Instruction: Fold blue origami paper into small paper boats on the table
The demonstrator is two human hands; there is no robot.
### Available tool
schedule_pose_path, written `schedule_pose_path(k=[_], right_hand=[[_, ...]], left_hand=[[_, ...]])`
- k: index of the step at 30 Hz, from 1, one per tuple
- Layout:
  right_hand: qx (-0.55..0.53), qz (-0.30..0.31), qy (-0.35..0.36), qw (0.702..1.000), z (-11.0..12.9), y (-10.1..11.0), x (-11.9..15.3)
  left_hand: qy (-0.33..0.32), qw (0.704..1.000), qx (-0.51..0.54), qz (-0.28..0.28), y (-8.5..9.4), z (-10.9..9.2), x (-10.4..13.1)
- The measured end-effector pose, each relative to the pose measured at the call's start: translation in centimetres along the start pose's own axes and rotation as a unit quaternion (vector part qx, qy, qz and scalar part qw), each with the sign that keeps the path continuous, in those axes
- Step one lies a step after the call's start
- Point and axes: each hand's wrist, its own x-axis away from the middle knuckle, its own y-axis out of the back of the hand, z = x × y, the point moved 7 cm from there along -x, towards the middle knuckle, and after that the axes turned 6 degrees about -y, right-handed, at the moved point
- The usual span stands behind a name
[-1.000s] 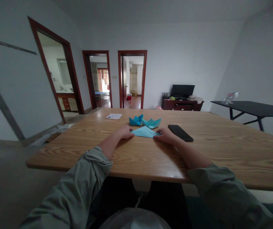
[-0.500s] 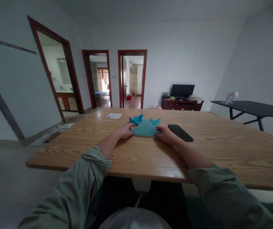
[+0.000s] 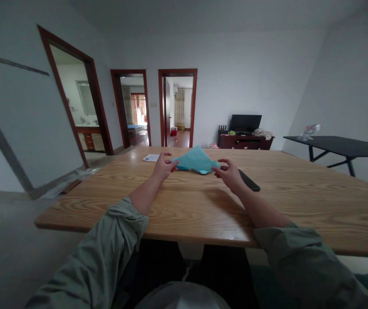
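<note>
A light-blue folded paper (image 3: 197,159) is held up off the tabletop, its peak pointing away from me. At its left corner my left hand (image 3: 164,165) pinches it between thumb and fingers. The right corner is gripped by my right hand (image 3: 228,171) in the same way. Behind and below it shows a strip of a darker blue folded paper (image 3: 183,168); most of that piece is hidden by the lighter one.
The wooden table (image 3: 184,210) spans the front. A black phone (image 3: 249,180) lies beside my right hand, partly covered by it. Beyond my left hand is a white printed card (image 3: 151,158). A black table (image 3: 341,146) stands at right.
Both hands have lifted the light-blue folded paper from the tabletop and tilted it. The darker blue paper is now mostly covered, and my right hand overlaps part of the phone.
</note>
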Motion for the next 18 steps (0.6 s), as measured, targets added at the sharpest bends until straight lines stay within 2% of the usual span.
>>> schedule_pose_path(k=[6,13,18], right_hand=[[-0.044,-0.065,0.049,0.996,1.1,0.5,0.4],[-0.027,-0.075,0.084,0.993,1.5,0.8,0.1],[-0.049,-0.079,0.070,0.993,1.5,1.0,0.1]], left_hand=[[-0.024,0.999,0.016,-0.042,0.4,-0.4,-0.1],[0.005,0.998,0.063,-0.016,-0.3,-0.4,0.3],[0.032,0.993,0.115,0.003,-0.7,-0.4,0.5]])
